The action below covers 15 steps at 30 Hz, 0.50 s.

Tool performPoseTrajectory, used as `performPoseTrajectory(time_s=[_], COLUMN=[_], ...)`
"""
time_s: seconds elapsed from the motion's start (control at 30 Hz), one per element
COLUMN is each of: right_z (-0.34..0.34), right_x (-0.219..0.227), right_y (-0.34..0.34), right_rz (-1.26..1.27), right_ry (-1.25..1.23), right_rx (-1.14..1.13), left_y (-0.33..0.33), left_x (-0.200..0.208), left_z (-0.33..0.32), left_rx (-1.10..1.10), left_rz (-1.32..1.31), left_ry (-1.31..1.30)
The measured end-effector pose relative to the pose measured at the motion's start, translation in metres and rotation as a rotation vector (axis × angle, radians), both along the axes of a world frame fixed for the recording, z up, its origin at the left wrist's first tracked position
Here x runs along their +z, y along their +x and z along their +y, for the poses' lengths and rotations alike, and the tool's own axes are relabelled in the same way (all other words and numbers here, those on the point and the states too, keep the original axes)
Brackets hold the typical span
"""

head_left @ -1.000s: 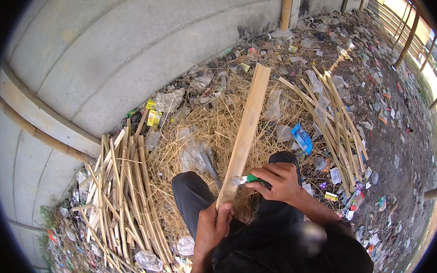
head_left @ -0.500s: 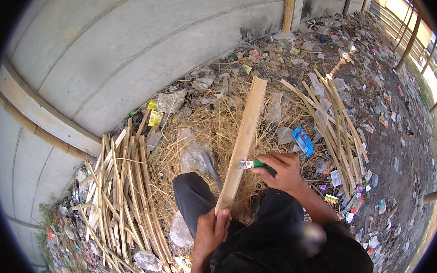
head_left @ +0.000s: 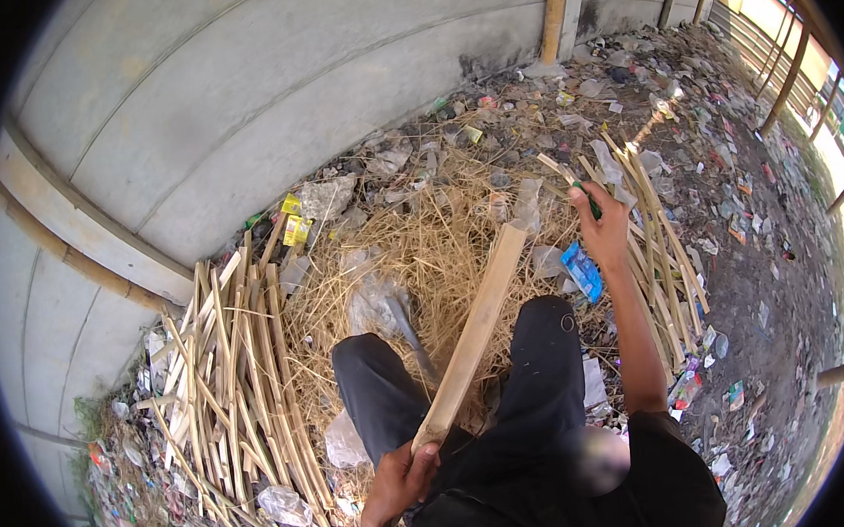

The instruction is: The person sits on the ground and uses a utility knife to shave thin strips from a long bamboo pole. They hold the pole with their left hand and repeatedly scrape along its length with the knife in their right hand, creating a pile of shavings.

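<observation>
My left hand (head_left: 402, 484) is closed round the lower end of a split bamboo slat (head_left: 474, 337), which slants up and away between my knees. Its far end stands free above straw. My right hand (head_left: 601, 221) is raised to the right of the slat and apart from it. It grips a small green-handled tool (head_left: 584, 196), mostly hidden by my fingers, so I cannot tell its kind. A grey, blade-like strip (head_left: 408, 329) lies on the straw by my left knee.
Thin bamboo strips (head_left: 242, 378) are heaped at the left, and another bundle of strips (head_left: 664, 241) lies at the right. Dry straw (head_left: 421, 235) and scattered litter cover the ground, with a blue wrapper (head_left: 583, 272) near my right forearm. A grey panel wall (head_left: 289, 89) rises behind.
My right hand has lifted the green-handled tool off the slat's middle and moved up and right. The slat's far end has come lower and nearer; my left hand keeps its grip.
</observation>
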State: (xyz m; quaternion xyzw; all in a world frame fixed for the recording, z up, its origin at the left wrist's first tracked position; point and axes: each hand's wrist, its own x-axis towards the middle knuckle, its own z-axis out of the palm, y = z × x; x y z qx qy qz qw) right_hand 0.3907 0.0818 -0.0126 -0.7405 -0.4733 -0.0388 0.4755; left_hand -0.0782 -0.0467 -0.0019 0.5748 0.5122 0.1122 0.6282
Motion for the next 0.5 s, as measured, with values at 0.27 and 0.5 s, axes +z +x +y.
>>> performPoseTrajectory(time_s=[0.27,0.5], right_z=[-0.019,-0.025], right_x=[-0.014,-0.010], right_y=[-0.076,-0.100], right_rz=[0.487,0.549], right_ry=[0.007,-0.090], right_rx=[0.447,0.585], left_y=[0.011,0.015], left_x=[-0.007,-0.002], left_z=[0.018,0.021], left_rx=[0.126,0.072], left_rz=[-0.055,-0.023], left_ry=[0.036,0.082])
